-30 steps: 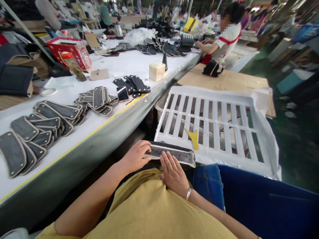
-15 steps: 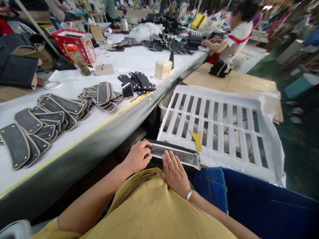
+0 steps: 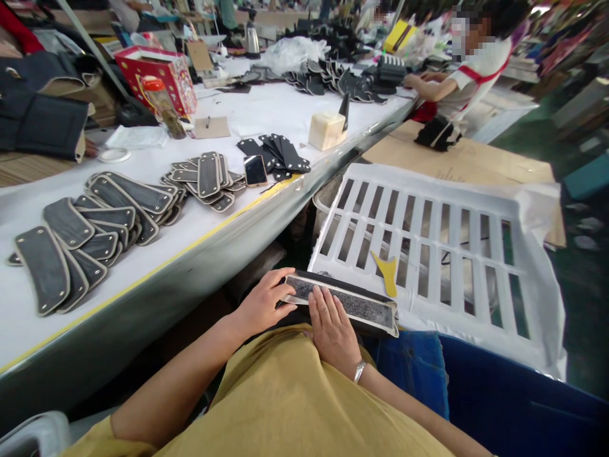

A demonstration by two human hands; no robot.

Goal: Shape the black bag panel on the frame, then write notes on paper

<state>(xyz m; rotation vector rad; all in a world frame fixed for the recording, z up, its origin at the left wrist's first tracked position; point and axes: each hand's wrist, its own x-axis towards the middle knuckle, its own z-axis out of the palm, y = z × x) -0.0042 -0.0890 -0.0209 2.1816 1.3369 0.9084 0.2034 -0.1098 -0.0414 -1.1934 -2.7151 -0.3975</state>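
Observation:
In front of my body lies a long black piece (image 3: 366,310) with a grey speckled strip and a pale edge along its top. My left hand (image 3: 265,303) grips its left end, thumb and fingers around the edge. Flat across the middle of the strip rests my right hand (image 3: 333,327), fingers stretched out and side by side, a silver bracelet at the wrist. The underside of the piece and what supports it are hidden. Just beyond it, a yellow forked scrap (image 3: 387,273) lies on the white slatted rack (image 3: 413,241).
A white-topped table (image 3: 209,235) runs along my left, with piles of dark pale-edged panels (image 3: 78,222), a phone (image 3: 255,170) and a cream block (image 3: 326,130). A blue bin (image 3: 499,387) stands at my right. A co-worker (image 3: 476,79) is at the table's far side.
The left thumb and fingers have spread wider around the end of the piece. My right hand remains flat on the strip. The view has shifted slightly, so the surroundings sit further right.

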